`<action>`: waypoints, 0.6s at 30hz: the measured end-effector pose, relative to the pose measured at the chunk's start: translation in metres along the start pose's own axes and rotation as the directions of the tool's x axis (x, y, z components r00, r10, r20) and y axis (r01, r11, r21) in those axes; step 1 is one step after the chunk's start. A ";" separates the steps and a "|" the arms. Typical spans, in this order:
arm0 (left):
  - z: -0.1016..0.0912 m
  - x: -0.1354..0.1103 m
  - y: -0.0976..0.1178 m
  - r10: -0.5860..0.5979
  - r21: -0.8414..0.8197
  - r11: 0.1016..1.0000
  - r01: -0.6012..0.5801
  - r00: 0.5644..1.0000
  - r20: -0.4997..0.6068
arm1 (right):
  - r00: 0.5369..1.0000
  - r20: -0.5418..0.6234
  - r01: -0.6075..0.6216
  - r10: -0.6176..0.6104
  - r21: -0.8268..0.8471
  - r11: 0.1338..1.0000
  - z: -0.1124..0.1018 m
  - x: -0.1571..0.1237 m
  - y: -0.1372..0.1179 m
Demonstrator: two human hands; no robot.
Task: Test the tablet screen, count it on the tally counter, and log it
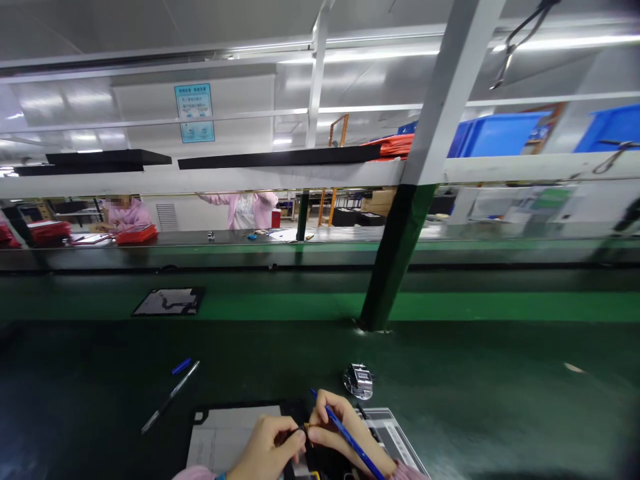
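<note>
i judge this to be the fine fitting step: my left hand (267, 447) is closed in a pinch on a small dark part (306, 428) just above the flat panel (235, 433) at the near edge of the table (500, 400), and my right hand (345, 433) is closed around a blue pen (350, 440) while its fingertips meet the same part. next i'd need steady, tiny pressure at that pinch, keeping clear of the metal tally counter (359, 381) just beyond.
</note>
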State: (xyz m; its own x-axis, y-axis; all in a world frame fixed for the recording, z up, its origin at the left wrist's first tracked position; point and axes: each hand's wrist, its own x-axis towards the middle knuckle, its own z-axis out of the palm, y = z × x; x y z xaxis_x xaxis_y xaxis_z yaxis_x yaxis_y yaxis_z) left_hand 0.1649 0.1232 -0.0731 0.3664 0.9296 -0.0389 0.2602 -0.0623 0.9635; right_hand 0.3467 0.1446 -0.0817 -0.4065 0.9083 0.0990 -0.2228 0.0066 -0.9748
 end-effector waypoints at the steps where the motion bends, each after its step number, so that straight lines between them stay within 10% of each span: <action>1: 0.000 0.000 0.000 0.001 0.006 1.000 -0.001 1.000 -0.003 | 1.000 0.000 0.003 -0.003 -0.006 1.000 0.000 0.000 0.001; 18: -0.001 0.001 0.002 -0.015 0.050 0.999 0.012 0.998 0.053 | 0.997 -0.035 0.055 -0.062 -0.173 0.983 0.003 -0.005 0.003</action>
State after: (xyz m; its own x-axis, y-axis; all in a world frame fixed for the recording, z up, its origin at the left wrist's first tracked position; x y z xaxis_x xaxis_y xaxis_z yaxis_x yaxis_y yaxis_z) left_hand 0.1644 0.1243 -0.0710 0.4094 0.9098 -0.0674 0.3095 -0.0691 0.9484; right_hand 0.3450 0.1388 -0.0841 -0.3608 0.9201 0.1526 -0.0888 0.1290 -0.9877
